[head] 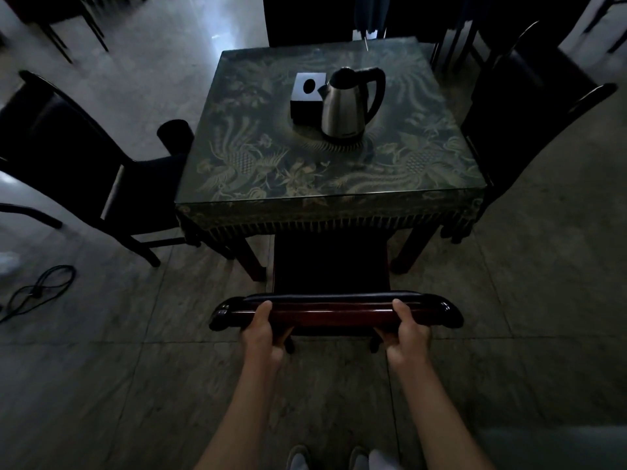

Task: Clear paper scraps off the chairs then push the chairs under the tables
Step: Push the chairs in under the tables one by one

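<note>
A dark wooden chair (334,310) stands right in front of me, facing a square table (217,198) draped in a patterned green cloth. Its black seat reaches partly under the table's fringed front edge. My left hand (263,329) grips the glossy top rail near its left end, thumb on top. My right hand (407,329) grips the same rail near its right end. No paper scraps show on the seat.
A steel kettle (349,103) and a black tissue box (305,95) sit mid-table. Another dark chair (68,147) stands at the table's left side, one more chair (529,106) at the right. A black cable (37,291) lies on the tiled floor at the left.
</note>
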A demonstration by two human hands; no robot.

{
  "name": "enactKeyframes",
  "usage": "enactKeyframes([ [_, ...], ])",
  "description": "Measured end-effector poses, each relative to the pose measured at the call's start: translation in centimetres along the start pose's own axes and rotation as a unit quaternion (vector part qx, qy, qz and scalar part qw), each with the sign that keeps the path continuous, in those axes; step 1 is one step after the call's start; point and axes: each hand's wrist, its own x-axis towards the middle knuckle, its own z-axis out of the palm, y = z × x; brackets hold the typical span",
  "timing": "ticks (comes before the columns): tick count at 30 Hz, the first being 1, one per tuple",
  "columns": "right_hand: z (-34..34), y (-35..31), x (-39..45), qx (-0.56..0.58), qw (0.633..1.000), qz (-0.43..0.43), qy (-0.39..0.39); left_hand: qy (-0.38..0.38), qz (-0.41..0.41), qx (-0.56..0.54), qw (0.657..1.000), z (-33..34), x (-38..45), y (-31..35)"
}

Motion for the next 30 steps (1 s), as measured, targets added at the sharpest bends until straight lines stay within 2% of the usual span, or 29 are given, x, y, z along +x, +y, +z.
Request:
enactKeyframes([
  [10, 1.6, -0.5, 1.8, -0.004, 1.0, -0.008, -0.019, -0.007, 0.001, 0.003, 1.0, 1.8, 1.3, 0.9],
  [24, 2.8, -0.7, 3.4, -0.008, 1.0, -0.009, -0.006, 0.004, -0.002, 0.001, 1.0, 3.5, 2.4, 1.7],
  [30, 2.7, -1.0, 3.2, -0.026, 1.0, 0.006, -0.014, -0.018, -0.008, 0.015, 1.0, 3.2, 2.0, 2.0],
])
